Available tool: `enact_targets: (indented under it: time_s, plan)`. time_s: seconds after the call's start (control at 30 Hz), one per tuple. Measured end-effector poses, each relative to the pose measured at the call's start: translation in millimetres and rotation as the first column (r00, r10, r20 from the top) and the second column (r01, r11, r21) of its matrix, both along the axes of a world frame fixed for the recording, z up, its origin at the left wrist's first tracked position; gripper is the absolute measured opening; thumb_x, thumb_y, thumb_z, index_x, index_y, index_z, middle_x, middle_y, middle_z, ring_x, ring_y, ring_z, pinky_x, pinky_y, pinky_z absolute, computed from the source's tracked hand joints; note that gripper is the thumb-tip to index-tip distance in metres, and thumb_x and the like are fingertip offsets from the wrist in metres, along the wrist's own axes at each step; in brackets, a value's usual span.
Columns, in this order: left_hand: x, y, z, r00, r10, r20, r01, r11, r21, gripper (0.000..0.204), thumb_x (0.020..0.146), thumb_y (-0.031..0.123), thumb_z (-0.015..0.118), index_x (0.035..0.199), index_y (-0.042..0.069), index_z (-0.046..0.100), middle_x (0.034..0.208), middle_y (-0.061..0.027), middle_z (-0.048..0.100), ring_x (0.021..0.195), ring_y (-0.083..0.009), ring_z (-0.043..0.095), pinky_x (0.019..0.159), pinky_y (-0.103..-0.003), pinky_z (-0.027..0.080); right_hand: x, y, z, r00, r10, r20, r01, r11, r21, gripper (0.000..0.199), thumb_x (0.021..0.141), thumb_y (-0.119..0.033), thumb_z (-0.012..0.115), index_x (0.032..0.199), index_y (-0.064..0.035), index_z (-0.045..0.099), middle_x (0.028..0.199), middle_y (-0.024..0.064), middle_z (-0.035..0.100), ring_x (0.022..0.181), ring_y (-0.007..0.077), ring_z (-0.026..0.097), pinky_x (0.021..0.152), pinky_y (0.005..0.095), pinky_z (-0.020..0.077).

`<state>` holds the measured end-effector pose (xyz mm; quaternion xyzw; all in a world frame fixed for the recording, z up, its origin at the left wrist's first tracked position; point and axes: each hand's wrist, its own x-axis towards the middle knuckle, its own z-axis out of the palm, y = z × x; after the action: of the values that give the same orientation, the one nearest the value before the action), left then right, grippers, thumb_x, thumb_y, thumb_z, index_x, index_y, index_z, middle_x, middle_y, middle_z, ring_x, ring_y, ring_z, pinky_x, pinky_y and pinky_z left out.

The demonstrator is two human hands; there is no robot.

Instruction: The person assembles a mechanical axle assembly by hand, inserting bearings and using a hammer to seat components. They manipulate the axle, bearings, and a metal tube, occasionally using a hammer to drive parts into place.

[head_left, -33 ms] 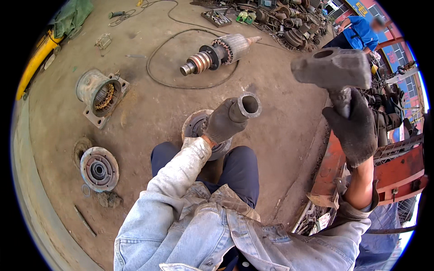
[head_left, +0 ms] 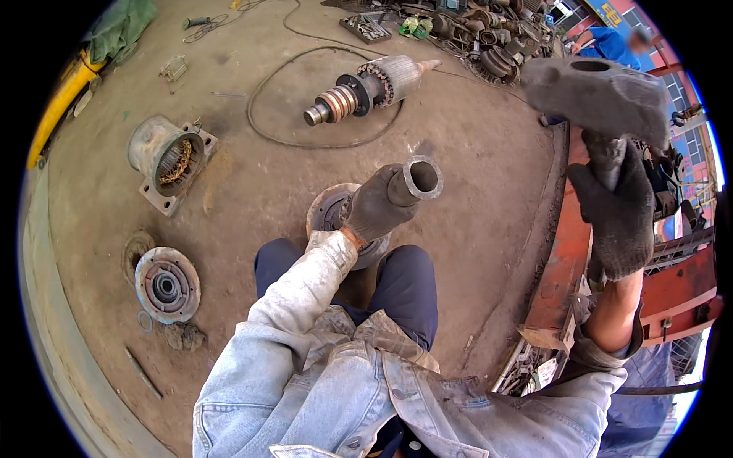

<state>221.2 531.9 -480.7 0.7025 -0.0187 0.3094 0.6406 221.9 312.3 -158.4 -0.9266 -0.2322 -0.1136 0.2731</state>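
Holding the hammer farther from the tube

Our right hand, clenched on the handle, has shifted outward with the hammer, which now hangs a little farther right than an instant ago. Its head is up in the air, well apart from the tube's mouth. Our left hand stays wrapped around the tube, just behind its rim, and neither shows any clear shift. For the work, we judge, this means that no blow is landing at this moment, and that keeping the tube steady falls to the left hand alone.

The tube sits in our left fist, its mouth tilted up and to the right, over the flange. Its lower end is hidden by that hand, so we cannot tell whether the two touch.

Beyond the left hand lies the rotor, a cable looped about it. Left of that hand and farther out stands the stator; also leftward, but nearer us, lie the cover and a rod. Below the right hand runs a red beam, and past the hammer a person in blue is partly hidden.
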Motion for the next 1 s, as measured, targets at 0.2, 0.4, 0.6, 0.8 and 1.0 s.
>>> enact_targets:
  time_s: [0.2,0.4,0.6,0.8,1.0]
  plan:
    - [20,-7,0,1.000,0.015,-0.002,-0.015,0.999,0.037,0.054,0.078,0.021,0.085,0.126,0.007,0.063,0.111,-0.0121,0.074,0.102,-0.0249,0.073,0.090,-0.036,0.057,46,30,-81,0.999,0.027,0.034,-0.020,0.983,-0.184,0.038,0.090,-0.016,0.067,0.123,-0.0002,0.058,0.085,0.0206,0.068,0.081,0.0362,0.066,0.076,0.0448,0.0525]
    - [33,-2,-4,0.999,0.029,0.021,-0.030,0.998,0.054,0.052,0.078,0.021,0.083,0.124,0.006,0.063,0.110,-0.0136,0.074,0.100,-0.0267,0.073,0.088,-0.038,0.057,66,23,-94,0.964,0.063,-0.259,-0.138,0.950,-0.281,0.039,0.083,-0.019,0.070,0.118,-0.0016,0.062,0.088,0.0209,0.069,0.082,0.0336,0.069,0.077,0.0426,0.0525]
    - [17,3,-5,0.998,0.043,-0.039,-0.039,0.993,0.112,0.055,0.078,0.015,0.084,0.126,0.006,0.060,0.114,-0.0107,0.072,0.105,-0.0226,0.070,0.092,-0.036,0.056,20,9,-31,0.998,0.059,0.028,-0.063,0.983,0.171,0.034,0.087,-0.008,0.072,0.120,-0.0007,0.064,0.080,0.0015,0.061,0.061,0.0111,0.056,0.055,0.0291,0.0464]
    - [28,-8,-8,1.000,0.003,0.026,-0.004,1.000,0.020,0.052,0.076,0.021,0.085,0.122,0.009,0.064,0.112,-0.0135,0.073,0.104,-0.0293,0.072,0.091,-0.039,0.057,16,-21,-123,0.994,0.086,-0.060,-0.098,0.964,-0.246,0.035,0.087,-0.015,0.071,0.117,0.0005,0.062,0.092,0.0222,0.072,0.080,0.0345,0.073,0.072,0.0428,0.0555]
    - [19,-8,-9,0.999,-0.030,0.041,0.030,1.000,0.003,0.059,0.077,0.017,0.085,0.129,0.006,0.059,0.116,-0.0094,0.071,0.107,-0.0188,0.069,0.095,-0.035,0.056,18,-36,-81,0.997,0.043,-0.072,-0.058,0.974,-0.221,0.037,0.086,-0.017,0.073,0.120,-0.0031,0.064,0.090,0.0178,0.071,0.084,0.0315,0.071,0.075,0.0398,0.0552]
